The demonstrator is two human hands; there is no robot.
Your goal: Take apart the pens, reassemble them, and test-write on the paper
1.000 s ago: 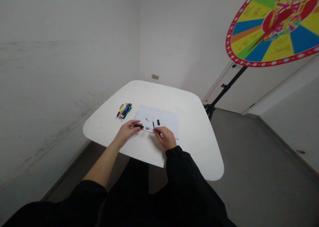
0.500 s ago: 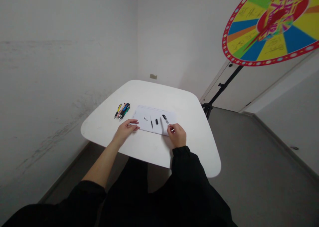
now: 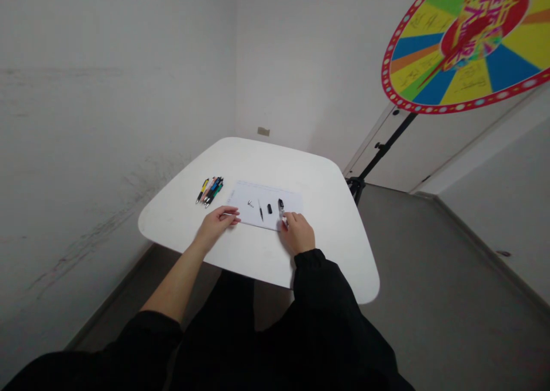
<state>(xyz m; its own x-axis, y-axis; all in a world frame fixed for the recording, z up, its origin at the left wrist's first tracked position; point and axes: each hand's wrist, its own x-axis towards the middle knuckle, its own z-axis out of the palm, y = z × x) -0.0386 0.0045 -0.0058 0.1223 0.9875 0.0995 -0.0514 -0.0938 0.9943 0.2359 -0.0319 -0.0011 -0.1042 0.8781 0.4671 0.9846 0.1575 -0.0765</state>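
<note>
A white sheet of paper (image 3: 289,197) lies on the table with pen parts on it. My right hand (image 3: 299,233) pinches the lower end of a pen barrel (image 3: 281,205), pale with a black top, at the sheet's right side. To its left, a short black cap-like piece (image 3: 269,209), a thin refill with a dark end (image 3: 260,213) and a small silvery piece (image 3: 250,204) lie spaced apart in a row. At the sheet's lower left corner rests my left hand (image 3: 217,224), fingers stretched and thumb apart, nothing in it.
A bunch of several pens (image 3: 212,190) lies on the white table (image 3: 258,256), left of the sheet. Walls stand close at the left and back. A colourful prize wheel (image 3: 468,47) on a black stand (image 3: 387,146) rises at the right, beyond the table.
My right hand has moved slightly left and lower with the pen barrel, which now sits nearer the black piece and more upright in view. My left hand stays in place.
</note>
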